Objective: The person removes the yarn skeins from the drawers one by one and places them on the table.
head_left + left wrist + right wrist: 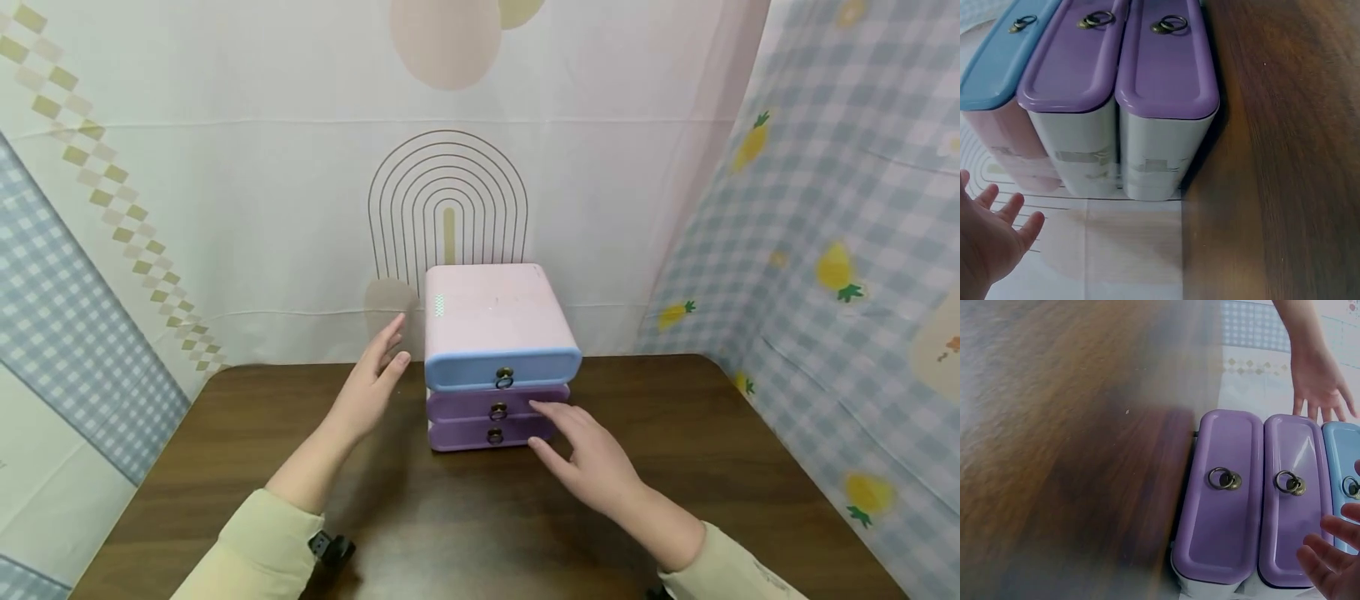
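The left hand (365, 390) and right hand (596, 462) are held outstretched and released, respectively beside and before the glossy, round-cornered drawer cabinet (491, 310). It is positioned near the wood-grained tabletop's (465, 521) rear edge; ring pulls (504, 377) are fitted.

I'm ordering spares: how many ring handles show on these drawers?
3: the top bronze-coloured metal ring handle on the glossy blue front, the middle ring handle on the upper purple front, the bottom ring handle on the lower purple front. None looks hidden.
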`<move>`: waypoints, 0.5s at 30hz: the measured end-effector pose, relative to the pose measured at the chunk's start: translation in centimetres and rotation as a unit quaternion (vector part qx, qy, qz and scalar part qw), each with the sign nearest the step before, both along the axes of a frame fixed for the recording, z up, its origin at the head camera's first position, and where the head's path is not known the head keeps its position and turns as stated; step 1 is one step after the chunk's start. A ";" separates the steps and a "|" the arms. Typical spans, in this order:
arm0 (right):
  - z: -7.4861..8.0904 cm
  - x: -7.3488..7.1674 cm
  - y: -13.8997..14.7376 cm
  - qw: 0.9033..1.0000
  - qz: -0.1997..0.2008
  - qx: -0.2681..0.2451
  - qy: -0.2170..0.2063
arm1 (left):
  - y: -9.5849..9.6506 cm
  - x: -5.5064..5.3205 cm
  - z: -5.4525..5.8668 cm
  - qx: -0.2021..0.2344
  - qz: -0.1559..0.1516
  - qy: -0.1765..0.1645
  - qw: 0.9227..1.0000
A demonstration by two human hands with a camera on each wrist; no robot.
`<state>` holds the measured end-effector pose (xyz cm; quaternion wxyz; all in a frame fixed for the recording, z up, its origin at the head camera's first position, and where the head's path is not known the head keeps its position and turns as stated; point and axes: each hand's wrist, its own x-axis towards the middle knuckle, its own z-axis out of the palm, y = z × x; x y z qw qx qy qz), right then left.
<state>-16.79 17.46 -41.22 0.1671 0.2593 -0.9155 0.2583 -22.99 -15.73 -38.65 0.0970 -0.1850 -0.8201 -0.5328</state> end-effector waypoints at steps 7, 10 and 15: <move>0.3 -0.4 -1.1 1.000 -0.007 -0.023 0.000 | 0.7 -1.8 -0.4 0.028 -0.012 0.007 1.000; 0.4 -0.6 -1.5 0.999 -0.007 -0.035 -0.003 | 1.0 -2.1 -0.2 0.028 -0.008 0.009 1.000; 0.5 -0.8 -1.9 0.998 -0.005 -0.061 -0.008 | 1.7 -2.2 0.5 0.028 -0.009 0.005 1.000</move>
